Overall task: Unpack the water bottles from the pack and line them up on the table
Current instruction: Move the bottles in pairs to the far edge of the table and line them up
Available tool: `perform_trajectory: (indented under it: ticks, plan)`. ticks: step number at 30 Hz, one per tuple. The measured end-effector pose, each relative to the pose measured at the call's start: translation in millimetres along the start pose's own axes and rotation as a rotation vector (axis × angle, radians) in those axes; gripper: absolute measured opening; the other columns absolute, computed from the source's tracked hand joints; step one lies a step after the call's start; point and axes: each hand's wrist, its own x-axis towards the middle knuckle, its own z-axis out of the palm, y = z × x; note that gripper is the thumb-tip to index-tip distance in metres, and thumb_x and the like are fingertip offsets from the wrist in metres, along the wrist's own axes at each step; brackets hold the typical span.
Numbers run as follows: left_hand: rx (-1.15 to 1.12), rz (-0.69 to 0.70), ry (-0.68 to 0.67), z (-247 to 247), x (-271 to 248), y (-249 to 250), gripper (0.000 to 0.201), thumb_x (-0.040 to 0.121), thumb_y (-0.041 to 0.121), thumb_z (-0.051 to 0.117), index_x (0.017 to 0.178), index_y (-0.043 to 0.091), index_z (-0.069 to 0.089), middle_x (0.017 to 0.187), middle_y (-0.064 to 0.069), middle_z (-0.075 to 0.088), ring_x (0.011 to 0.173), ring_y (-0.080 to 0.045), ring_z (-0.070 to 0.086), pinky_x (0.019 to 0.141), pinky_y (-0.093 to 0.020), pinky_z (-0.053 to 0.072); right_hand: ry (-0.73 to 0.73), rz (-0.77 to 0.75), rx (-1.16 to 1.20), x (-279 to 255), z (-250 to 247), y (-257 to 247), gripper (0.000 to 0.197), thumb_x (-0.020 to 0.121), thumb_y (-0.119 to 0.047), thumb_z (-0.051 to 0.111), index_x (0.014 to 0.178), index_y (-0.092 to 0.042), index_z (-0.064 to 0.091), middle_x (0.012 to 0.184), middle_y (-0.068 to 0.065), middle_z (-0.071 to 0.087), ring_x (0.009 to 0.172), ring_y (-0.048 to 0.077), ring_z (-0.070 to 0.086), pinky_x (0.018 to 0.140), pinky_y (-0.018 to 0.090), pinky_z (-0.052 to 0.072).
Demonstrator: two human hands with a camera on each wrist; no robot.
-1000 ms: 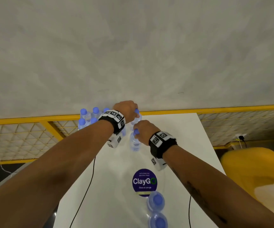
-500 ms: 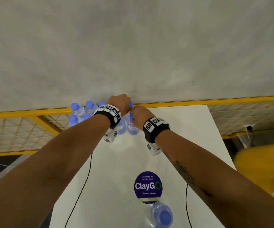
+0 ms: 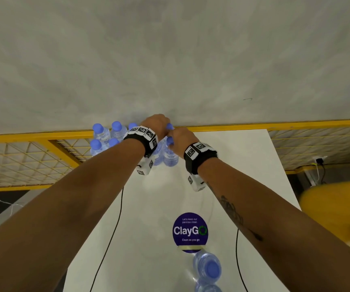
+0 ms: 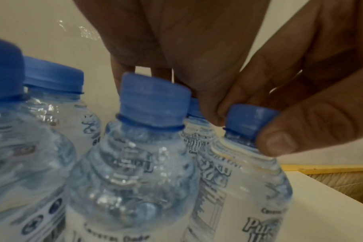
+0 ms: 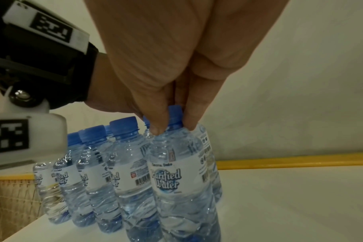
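Observation:
At the far end of the white table [image 3: 239,165] several clear water bottles with blue caps [image 3: 106,138] stand in a cluster. My left hand [image 3: 162,125] grips the cap of a bottle [image 4: 194,106] at the cluster's right end; that cap is mostly hidden by fingers. My right hand [image 3: 175,142] pinches the blue cap [image 5: 174,114] of a "Purified Water" bottle [image 5: 176,172] just in front of it. This bottle [image 3: 170,158] stands upright, close against its neighbours. The right thumb [image 4: 276,144] shows in the left wrist view on that cap [image 4: 249,119].
Two more bottles [image 3: 207,268] stand at the table's near edge, behind a round purple ClayGo sticker [image 3: 190,230]. Black cables [image 3: 111,239] run along the table. A yellow mesh railing [image 3: 33,144] borders the far side, and a yellow seat [image 3: 338,207] sits at the right.
Both hands have moved away from me with their bottles, up to the right end of the cluster. The right-hand bottle was nearer mid-table a second ago.

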Motion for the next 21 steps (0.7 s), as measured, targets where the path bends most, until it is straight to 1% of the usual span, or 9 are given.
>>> perform_trajectory:
  ticks: [2, 5, 7, 9, 12, 15, 17, 19, 21]
  plan:
    - [-0.004, -0.01, -0.007, -1, -3, 1, 0.026, 0.096, 0.025, 0.054, 0.114, 0.015, 0.07, 0.125, -0.008, 0.064, 0.114, -0.031, 0.063, 0.102, -0.043, 0.051, -0.008, -0.005, 0.002, -1, 1, -1, 0.014, 0.087, -0.013, 0.061, 0.1, -0.015, 0.067, 0.098, 0.006, 0.068, 0.09, 0.028, 0.065, 0.071, 0.025, 0.039]
    - [-0.028, -0.035, 0.005, -2, -10, 1, 0.028, 0.095, 0.033, 0.055, 0.113, 0.017, 0.069, 0.124, -0.007, 0.065, 0.111, -0.031, 0.064, 0.1, -0.045, 0.052, -0.011, 0.024, 0.028, -4, 1, -3, 0.026, 0.087, -0.015, 0.063, 0.112, -0.013, 0.065, 0.104, 0.009, 0.068, 0.091, 0.028, 0.064, 0.073, 0.029, 0.046]
    - [-0.05, -0.03, 0.048, 1, -17, -2, 0.038, 0.095, 0.041, 0.056, 0.125, 0.018, 0.064, 0.132, -0.007, 0.061, 0.117, -0.031, 0.061, 0.103, -0.047, 0.05, -0.012, 0.037, 0.002, -11, 0, -3, 0.03, 0.085, -0.019, 0.067, 0.113, -0.011, 0.064, 0.107, 0.012, 0.066, 0.096, 0.031, 0.065, 0.074, 0.032, 0.049]
    - [-0.054, 0.002, 0.128, 5, -23, -6, 0.055, 0.095, 0.046, 0.057, 0.142, 0.017, 0.051, 0.146, -0.008, 0.051, 0.131, -0.032, 0.051, 0.109, -0.048, 0.044, -0.018, 0.024, -0.01, -18, -2, -1, 0.035, 0.086, -0.018, 0.07, 0.118, -0.009, 0.062, 0.113, 0.013, 0.064, 0.102, 0.031, 0.064, 0.076, 0.03, 0.045]
    - [-0.021, 0.061, 0.215, 6, -38, -6, 0.066, 0.097, 0.049, 0.057, 0.152, 0.018, 0.038, 0.155, -0.008, 0.042, 0.142, -0.031, 0.04, 0.115, -0.049, 0.035, 0.021, 0.026, -0.023, -37, -8, 0, 0.048, 0.088, -0.025, 0.07, 0.131, -0.01, 0.056, 0.122, 0.015, 0.06, 0.111, 0.032, 0.061, 0.089, 0.036, 0.049]
    - [0.001, 0.106, 0.26, 2, -61, 3, 0.063, 0.097, 0.049, 0.055, 0.151, 0.021, 0.04, 0.155, -0.005, 0.043, 0.142, -0.029, 0.041, 0.116, -0.049, 0.032, 0.07, 0.031, 0.023, -64, -18, -5, 0.053, 0.089, -0.026, 0.07, 0.137, -0.014, 0.052, 0.129, 0.015, 0.057, 0.117, 0.033, 0.057, 0.095, 0.038, 0.047]
    - [-0.014, 0.128, 0.276, 0, -82, 11, 0.057, 0.097, 0.047, 0.055, 0.147, 0.023, 0.046, 0.148, -0.003, 0.05, 0.135, -0.028, 0.047, 0.112, -0.047, 0.037, 0.078, 0.039, 0.035, -87, -27, -11, 0.051, 0.091, -0.028, 0.068, 0.137, -0.011, 0.052, 0.133, 0.015, 0.055, 0.122, 0.032, 0.054, 0.099, 0.038, 0.044]
    - [-0.05, 0.164, 0.287, 2, -105, 21, 0.047, 0.095, 0.045, 0.055, 0.137, 0.023, 0.054, 0.137, -0.002, 0.057, 0.124, -0.027, 0.054, 0.102, -0.045, 0.044, 0.097, 0.028, 0.061, -114, -35, -18, 0.046, 0.089, -0.03, 0.068, 0.13, -0.011, 0.057, 0.128, 0.014, 0.058, 0.119, 0.031, 0.055, 0.097, 0.037, 0.045]
    - [-0.131, 0.2, 0.289, 12, -132, 34, 0.04, 0.095, 0.041, 0.056, 0.127, 0.019, 0.06, 0.129, -0.003, 0.061, 0.117, -0.027, 0.058, 0.095, -0.042, 0.048, 0.118, -0.005, 0.106, -145, -39, -22, 0.04, 0.086, -0.029, 0.071, 0.121, -0.011, 0.063, 0.116, 0.014, 0.063, 0.11, 0.031, 0.06, 0.091, 0.035, 0.046]
